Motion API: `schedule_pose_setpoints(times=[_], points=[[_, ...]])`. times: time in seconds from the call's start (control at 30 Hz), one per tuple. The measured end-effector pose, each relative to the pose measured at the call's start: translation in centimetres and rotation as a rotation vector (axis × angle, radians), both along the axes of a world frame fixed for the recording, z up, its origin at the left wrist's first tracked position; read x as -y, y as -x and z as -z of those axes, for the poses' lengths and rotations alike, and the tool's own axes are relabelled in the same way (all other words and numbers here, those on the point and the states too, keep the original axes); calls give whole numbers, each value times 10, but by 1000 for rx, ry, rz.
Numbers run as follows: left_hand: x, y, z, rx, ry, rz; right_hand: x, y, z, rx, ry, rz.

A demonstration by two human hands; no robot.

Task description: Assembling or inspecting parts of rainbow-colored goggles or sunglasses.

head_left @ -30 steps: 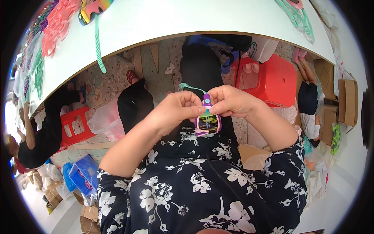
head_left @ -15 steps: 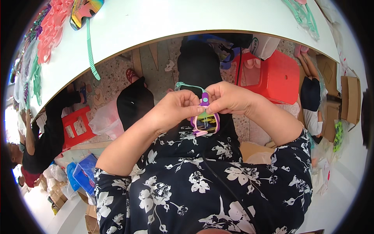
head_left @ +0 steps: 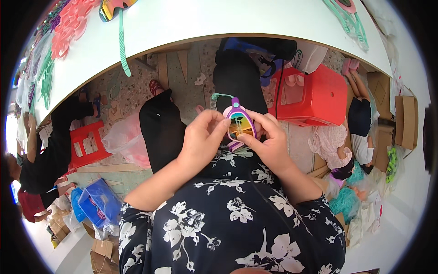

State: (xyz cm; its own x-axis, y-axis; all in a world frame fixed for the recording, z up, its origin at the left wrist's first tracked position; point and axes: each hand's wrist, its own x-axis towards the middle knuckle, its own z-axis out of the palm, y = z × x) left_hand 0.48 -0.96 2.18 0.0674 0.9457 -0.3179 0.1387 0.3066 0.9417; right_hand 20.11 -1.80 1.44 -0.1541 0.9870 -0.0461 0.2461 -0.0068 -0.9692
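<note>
Above my lap I hold a pair of swim goggles (head_left: 240,122) with a purple frame, a pink seal and a mirrored yellow-orange lens. A thin mint-green strap (head_left: 222,95) runs from the purple clip at its far end. My left hand (head_left: 206,133) pinches the left rim of the lens between thumb and fingers. My right hand (head_left: 269,136) grips the right side, its thumb lying across the lower lens and its fingers behind the frame. The other half of the goggles is mostly hidden beneath.
On the white table (head_left: 191,18) lie pink goggle parts (head_left: 68,29), mirrored goggles (head_left: 114,7) with a hanging green strap, and more green straps (head_left: 349,23). Red stools (head_left: 315,96) stand beneath and beside it. People sit at left and right; cardboard boxes (head_left: 406,121) stand at right.
My hands have moved from the strap clip down to the lens sides. The goggles now face up with the lens more in view, and my right elbow has drawn in.
</note>
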Motion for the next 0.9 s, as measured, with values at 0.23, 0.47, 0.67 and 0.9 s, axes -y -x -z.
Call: schedule_pose_setpoints(times=[0.23,0.47,0.67,0.9], points=[[13,-2,8,293,146,-136,4,7,-2,113,-109,16],[24,-7,9,236,78,-195,5,12,-8,151,-112,20],[19,7,-3,-200,-347,-10,-34,8,-7,90,35,-212],[-4,60,-10,-712,-1038,418,-71,28,-7,4,113,-668]])
